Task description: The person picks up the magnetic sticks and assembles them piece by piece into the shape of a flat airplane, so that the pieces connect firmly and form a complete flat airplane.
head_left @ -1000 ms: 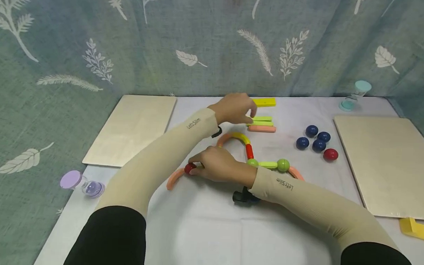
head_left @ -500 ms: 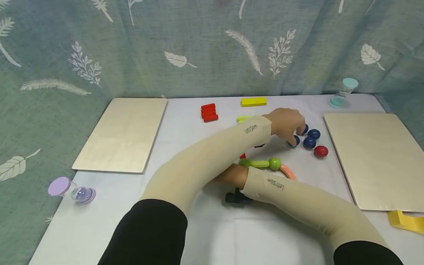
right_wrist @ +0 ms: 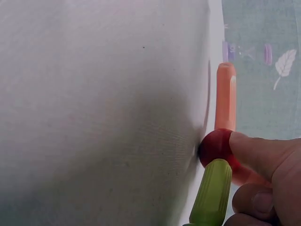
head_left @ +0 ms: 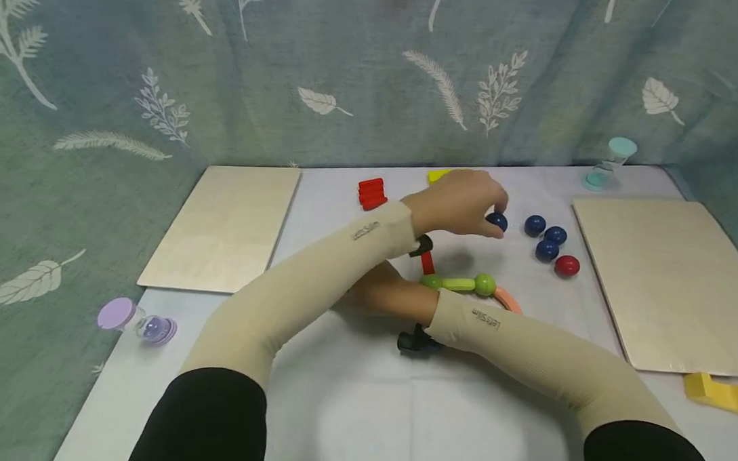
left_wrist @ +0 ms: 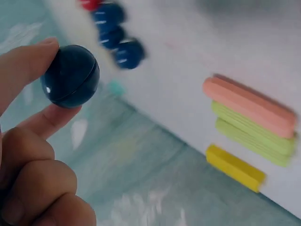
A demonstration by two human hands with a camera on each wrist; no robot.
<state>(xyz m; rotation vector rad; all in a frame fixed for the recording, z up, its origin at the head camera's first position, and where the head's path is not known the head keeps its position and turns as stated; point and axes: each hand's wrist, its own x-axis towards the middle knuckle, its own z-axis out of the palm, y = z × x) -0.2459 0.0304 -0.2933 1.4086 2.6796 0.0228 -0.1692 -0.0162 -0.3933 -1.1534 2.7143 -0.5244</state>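
My left hand [head_left: 458, 201] pinches a dark blue ball [left_wrist: 71, 76] between thumb and forefinger, held above the table. Its other fingers are curled in. Below it, partly hidden by the left forearm, my right hand [head_left: 382, 288] rests low over the table. In the right wrist view its fingers grip a red ball [right_wrist: 216, 147], which joins a salmon stick [right_wrist: 225, 96] and a lime green stick [right_wrist: 210, 193]. To the right of that hand a red stick [head_left: 427, 262], green balls [head_left: 485, 284] and a curved salmon piece [head_left: 509, 300] extend the figure.
Several blue balls [head_left: 547, 250] and one red ball [head_left: 566, 266] lie right of centre. Red sticks [head_left: 372, 193] and a yellow bar [head_left: 438, 175] lie at the back. Wooden boards [head_left: 222, 229] flank both sides. Hourglasses [head_left: 136, 321] and a yellow block [head_left: 718, 393] stand near the edges.
My left hand went right from beside the sticks to the blue balls, took one, and moved back left with it lifted. The right hand stays in about the same place.
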